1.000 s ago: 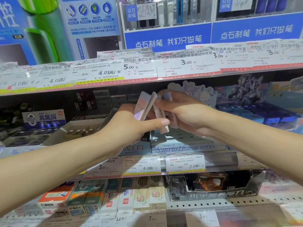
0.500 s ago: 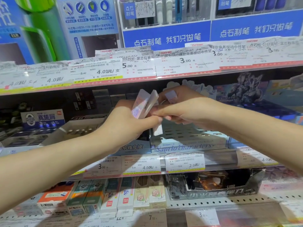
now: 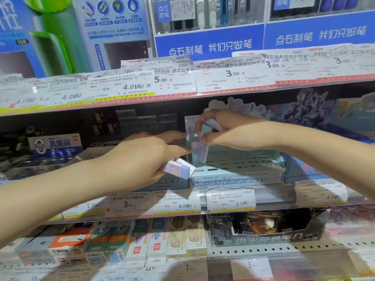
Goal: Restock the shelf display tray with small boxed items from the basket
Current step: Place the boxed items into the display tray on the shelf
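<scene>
A pale blue slotted display tray with "Sanrio characters" on its front sits on the middle shelf. My right hand holds several small pastel boxes upright over the tray's left end. My left hand is just left of the tray and grips a lilac and white small box, tilted, with its index finger stretched toward the right hand. The basket is out of view.
Price-tag strips line the shelf edges. A white open carton and a blue eraser box stand to the left. Dark blue display boxes stand to the right. Pencil boxes and a black carton fill the lower shelf.
My hands have drawn apart. The right hand moved right with several boxes, now hanging over the tray's left end. The left hand dropped lower, keeping one box.
</scene>
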`<state>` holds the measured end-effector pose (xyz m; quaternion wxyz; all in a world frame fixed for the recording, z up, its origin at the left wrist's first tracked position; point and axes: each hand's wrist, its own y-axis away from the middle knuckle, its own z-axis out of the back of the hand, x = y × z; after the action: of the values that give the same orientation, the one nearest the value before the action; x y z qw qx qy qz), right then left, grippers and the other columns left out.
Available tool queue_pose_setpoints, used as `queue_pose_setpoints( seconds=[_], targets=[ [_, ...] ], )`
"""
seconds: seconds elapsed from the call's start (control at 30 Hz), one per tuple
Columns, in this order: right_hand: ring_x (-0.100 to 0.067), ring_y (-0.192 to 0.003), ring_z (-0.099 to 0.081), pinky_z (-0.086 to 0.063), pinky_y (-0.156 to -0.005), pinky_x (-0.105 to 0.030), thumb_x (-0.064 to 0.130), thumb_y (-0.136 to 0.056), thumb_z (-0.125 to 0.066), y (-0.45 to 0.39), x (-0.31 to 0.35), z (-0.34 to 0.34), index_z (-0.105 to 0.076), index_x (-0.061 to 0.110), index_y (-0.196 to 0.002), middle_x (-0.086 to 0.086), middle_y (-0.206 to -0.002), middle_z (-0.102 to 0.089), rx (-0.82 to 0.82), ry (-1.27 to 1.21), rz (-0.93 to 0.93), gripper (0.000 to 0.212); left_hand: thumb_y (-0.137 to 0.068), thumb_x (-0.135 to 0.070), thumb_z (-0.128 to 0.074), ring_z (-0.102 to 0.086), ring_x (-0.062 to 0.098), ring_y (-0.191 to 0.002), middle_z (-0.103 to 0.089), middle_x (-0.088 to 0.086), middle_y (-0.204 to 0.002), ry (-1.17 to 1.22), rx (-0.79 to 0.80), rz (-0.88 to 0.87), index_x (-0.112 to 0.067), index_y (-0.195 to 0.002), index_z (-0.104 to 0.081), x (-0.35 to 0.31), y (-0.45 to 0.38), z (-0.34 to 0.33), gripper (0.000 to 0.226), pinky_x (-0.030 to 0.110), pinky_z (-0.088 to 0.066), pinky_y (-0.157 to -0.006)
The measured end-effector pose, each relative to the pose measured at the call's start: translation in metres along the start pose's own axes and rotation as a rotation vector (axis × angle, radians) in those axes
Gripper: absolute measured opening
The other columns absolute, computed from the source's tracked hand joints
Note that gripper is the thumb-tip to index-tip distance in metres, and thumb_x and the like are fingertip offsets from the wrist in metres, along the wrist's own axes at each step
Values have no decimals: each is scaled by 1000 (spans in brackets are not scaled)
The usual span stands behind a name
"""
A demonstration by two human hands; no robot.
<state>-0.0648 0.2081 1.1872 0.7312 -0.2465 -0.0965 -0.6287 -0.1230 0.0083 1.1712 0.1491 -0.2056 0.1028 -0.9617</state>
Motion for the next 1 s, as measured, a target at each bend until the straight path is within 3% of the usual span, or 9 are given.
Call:
queue_pose_setpoints(
  seconds=[0.1, 0.17, 0.23, 0.33, 0.5, 0.63, 0.77, 0.9, 1.0],
  targets=[
    [8, -70, -46, -35, -61, -1, 30, -86, -57, 0, -2, 4, -45, 27, -101, 11, -97, -49, -13, 113, 59, 20, -48, -16, -77, -68, 10, -60, -70, 0, -112, -89, -31, 0, -25, -117, -64, 7, 2, -5, 70, 12, -24, -51],
    [-5, -86, -55, -44, -75, -15, 31, -85, -60, 0, -3, 6, -46, 27, -103, 4, -107, -55, -18, 126, 92, 23, -51, -19, -73, -69, 9, -63, -70, -2, -112, -109, 4, -1, -26, -119, -63, 7, 3, -6, 69, 12, -24, -51],
    [-8, -87, -58, -45, -78, -21, 29, -85, -61, 0, -3, 6, -49, 25, -101, 1, -99, -60, -27, 104, 125, 21, -64, -20, -67, -69, 11, -80, -64, -6, -124, -74, 68, 21, -32, -128, -54, 4, 1, -3, 66, 15, -30, -56],
    [2, -78, -59, -43, -71, -9, 27, -85, -62, -1, -3, 4, -54, 23, -102, 6, -89, -63, -40, 61, 169, 19, -86, -24, -46, -59, 14, -105, -48, -11, -140, -73, 178, 105, -38, -139, -33, 4, -2, -3, 57, 21, -36, -70],
    [-10, -88, -56, -42, -79, -15, 27, -86, -61, -2, -7, -1, -56, 25, -108, 14, -88, -57, -52, 48, 206, 23, -85, -19, -49, -58, 14, -109, -41, -15, -145, -28, 168, 106, -42, -140, -32, 5, -4, -2, 62, 24, -44, -79],
    [-31, -82, -58, -45, -75, -33, 27, -86, -60, -4, -11, -8, -55, 25, -108, -20, -87, -61, -85, 73, 249, 22, -84, -23, -50, -60, 15, -105, -52, -10, -136, -30, 176, 72, -37, -138, -34, 8, -4, -4, 58, 23, -43, -75],
    [-15, -87, -59, -46, -81, -29, 26, -87, -59, -6, -13, -14, -55, 23, -112, -3, -94, -64, -98, 72, 261, 25, -86, -22, -49, -57, 14, -111, -49, -11, -139, -41, 204, 74, -37, -140, -33, 5, -6, -2, 58, 25, -45, -82],
    [-22, -95, -61, -48, -87, -37, 26, -85, -62, -5, -17, -17, -59, 23, -110, -5, -103, -67, -127, 133, 288, 25, -88, -22, -48, -52, 11, -118, -42, -13, -144, -33, 216, 71, -38, -142, -30, 3, -7, 2, 59, 22, -42, -86],
    [-11, -90, -58, -44, -78, -24, 26, -80, -68, -6, -22, -18, -64, 17, -105, 8, -97, -62, -148, 182, 375, 26, -88, -20, -48, -50, 11, -121, -39, -15, -147, 13, 220, 83, -39, -142, -29, 3, -7, 1, 61, 23, -42, -88]
  ],
)
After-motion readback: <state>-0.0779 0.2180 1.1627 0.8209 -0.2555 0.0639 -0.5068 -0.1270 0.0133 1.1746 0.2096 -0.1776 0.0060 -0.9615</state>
